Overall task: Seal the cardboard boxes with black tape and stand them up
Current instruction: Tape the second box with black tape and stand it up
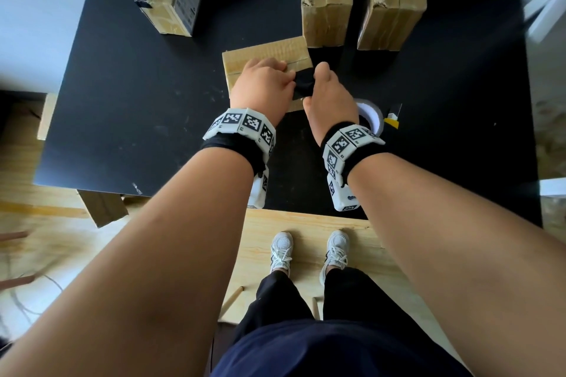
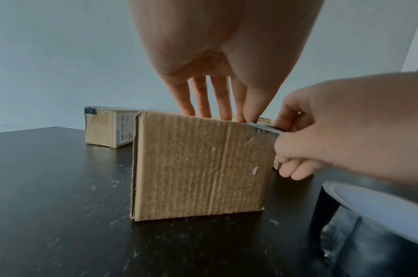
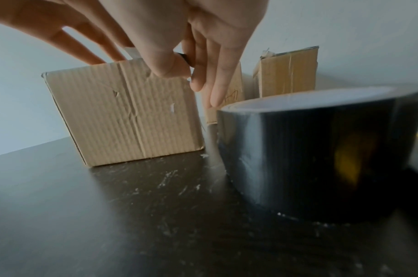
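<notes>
Cardboard box [image 1: 266,53] stands on the black surface [image 1: 137,101], left hand [image 1: 260,82] flat on top; right hand [image 1: 329,95] pinches black tape [image 1: 303,82], its far end hidden.

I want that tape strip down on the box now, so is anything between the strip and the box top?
Nothing visible. The right hand pinches the strip at the box top edge; the left hand's fingers rest beside it.

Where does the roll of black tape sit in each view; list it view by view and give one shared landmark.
Head: roll of black tape, centre-right, partly behind the right wrist.
Left wrist: lower right corner.
Right wrist: large, right foreground.
Shared landmark: the small cardboard box left of it.
</notes>
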The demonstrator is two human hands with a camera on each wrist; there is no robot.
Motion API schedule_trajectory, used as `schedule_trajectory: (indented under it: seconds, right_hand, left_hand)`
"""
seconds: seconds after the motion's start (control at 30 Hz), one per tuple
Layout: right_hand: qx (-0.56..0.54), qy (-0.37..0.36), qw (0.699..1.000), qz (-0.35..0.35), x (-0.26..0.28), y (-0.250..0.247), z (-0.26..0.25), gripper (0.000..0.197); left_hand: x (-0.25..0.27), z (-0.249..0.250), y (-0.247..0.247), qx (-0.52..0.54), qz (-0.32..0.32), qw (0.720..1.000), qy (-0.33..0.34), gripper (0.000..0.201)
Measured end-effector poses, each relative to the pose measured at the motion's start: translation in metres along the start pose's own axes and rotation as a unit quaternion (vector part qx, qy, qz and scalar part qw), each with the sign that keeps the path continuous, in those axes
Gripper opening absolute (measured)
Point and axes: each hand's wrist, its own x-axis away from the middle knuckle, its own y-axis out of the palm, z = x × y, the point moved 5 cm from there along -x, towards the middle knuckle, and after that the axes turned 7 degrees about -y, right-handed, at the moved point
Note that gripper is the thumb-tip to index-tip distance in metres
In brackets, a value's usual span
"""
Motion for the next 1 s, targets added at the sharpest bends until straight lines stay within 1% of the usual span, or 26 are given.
schedule_trajectory:
  seconds: [0.13,0.27,0.33,0.4,0.47,0.53,0.6,0.7,0.8,1.0]
  right_hand:
    - [0.017,-0.01,1.0,-0.013,0.004,0.0,0.0,0.042]
    - [0.001,-0.007,0.999,-0.045,0.012,-0.004,0.006,0.039]
    - [-0.065,0.034,0.996,-0.048,0.017,-0.006,0.013,0.033]
    - [-0.158,0.092,0.983,-0.009,0.019,-0.01,0.019,0.026]
    - [-0.207,0.141,0.968,0.015,0.017,-0.013,0.022,0.022]
    - [-0.255,0.183,0.949,-0.004,0.011,-0.012,0.023,0.024]
    - [-0.295,0.209,0.932,-0.029,0.006,-0.009,0.023,0.026]
    - [-0.331,0.236,0.913,-0.027,0.004,-0.007,0.022,0.029]
    - [-0.333,0.238,0.912,-0.028,0.004,-0.007,0.022,0.034]
    - [-0.298,0.205,0.932,-0.016,0.003,-0.012,0.022,0.019]
  left_hand:
    - [0.0,0.003,0.0,-0.007,0.009,1.0,0.007,0.033]
    - [0.0,0.003,0.0,-0.005,0.023,1.0,0.006,0.031]
    - [-0.001,0.003,0.0,-0.003,0.026,1.0,0.001,0.031]
    - [-0.001,0.004,0.0,-0.003,0.029,1.0,-0.001,0.031]
    - [-0.001,0.004,0.001,-0.004,0.027,1.0,0.001,0.031]
    - [-0.001,0.004,0.0,-0.003,0.025,1.0,-0.002,0.031]
    - [-0.001,0.004,0.001,-0.009,0.024,1.0,-0.003,0.031]
    - [-0.001,0.005,0.001,-0.018,0.025,1.0,0.0,0.031]
    - [0.0,0.004,0.002,-0.017,0.036,0.999,0.001,0.03]
    - [-0.001,0.003,0.003,-0.017,0.041,0.999,0.006,0.032]
